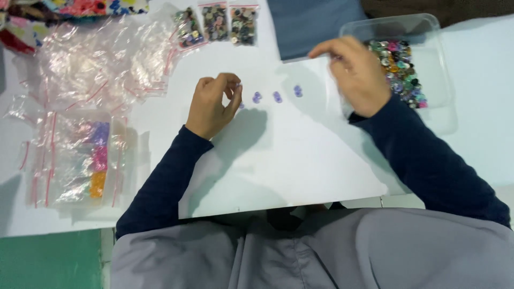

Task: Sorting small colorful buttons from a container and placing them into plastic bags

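A: Head view. What step is this?

B: Looks like sorting purple buttons into a row. Left hand at centre of the sheet, fingers pinched tight at approx 1 o'clock of the palm, prob on a small purple button, too small to be sure. Three buttons lie in a line just to its 3 o'clock, apart from each other.

A: Right hand?

B: Right hand at 2 o'clock, over the near edge of the clear tray, which holds the mixed buttons. Fingers curled downward, knuckles up; can't tell if it's got anything.

A: Next move needs?

B: I'd say set the pinched piece down at the row's 9 o'clock end, w/o nudging the others.

A: Rest?

B: Empty bags at 10 o'clock, three filled bags at 12, bagged colour packs at 9.
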